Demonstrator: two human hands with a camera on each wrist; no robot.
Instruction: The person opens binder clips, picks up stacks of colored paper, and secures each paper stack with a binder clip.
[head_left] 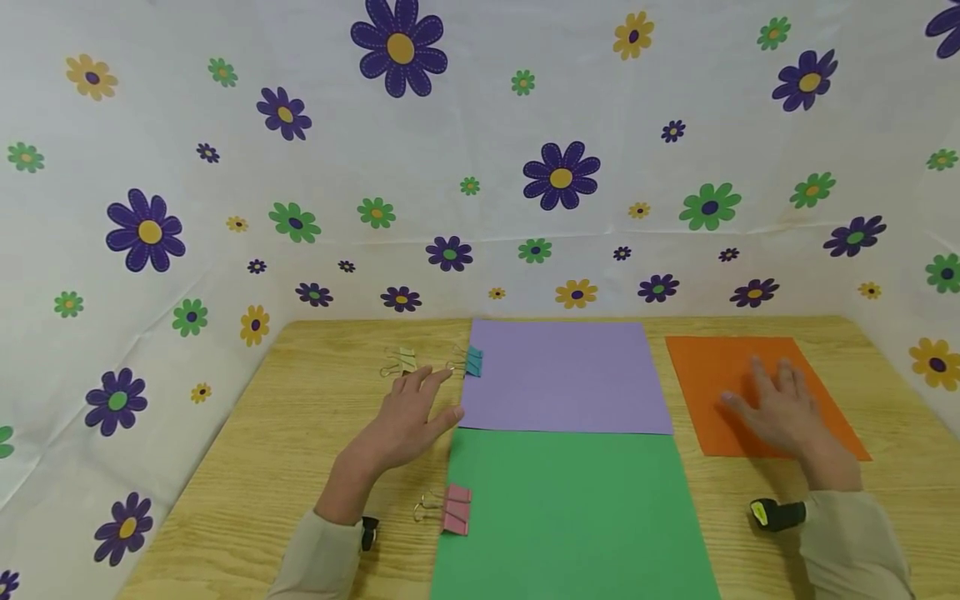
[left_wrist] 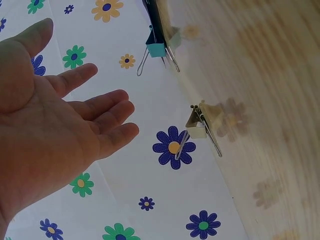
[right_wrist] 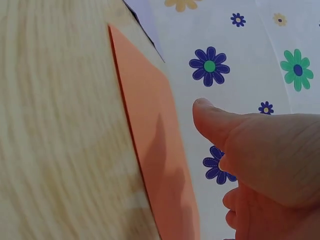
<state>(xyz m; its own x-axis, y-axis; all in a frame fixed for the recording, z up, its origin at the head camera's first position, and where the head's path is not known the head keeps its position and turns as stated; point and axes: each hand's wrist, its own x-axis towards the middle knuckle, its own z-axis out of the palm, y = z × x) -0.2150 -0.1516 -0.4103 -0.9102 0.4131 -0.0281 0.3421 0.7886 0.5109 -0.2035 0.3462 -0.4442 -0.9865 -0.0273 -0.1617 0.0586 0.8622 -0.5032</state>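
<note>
My left hand (head_left: 408,421) hovers over the table left of the purple sheet (head_left: 566,375), fingers extended and holding nothing. Just past its fingertips are a pale yellow binder clip (head_left: 407,360) and a teal binder clip (head_left: 474,362); the teal one grips the purple sheet's left edge. In the left wrist view the yellow clip (left_wrist: 196,131) stands on the table, apart from the fingers. My right hand (head_left: 783,412) is spread above an orange sheet (head_left: 723,392), casting a shadow on it. A pink binder clip (head_left: 456,510) is clamped on the left edge of the green sheet (head_left: 577,508).
The wooden table (head_left: 300,433) meets a white flower-print cloth (head_left: 480,167) at its back and sides. The purple and green sheets meet edge to edge in the middle. The orange sheet lies apart from them, to the right.
</note>
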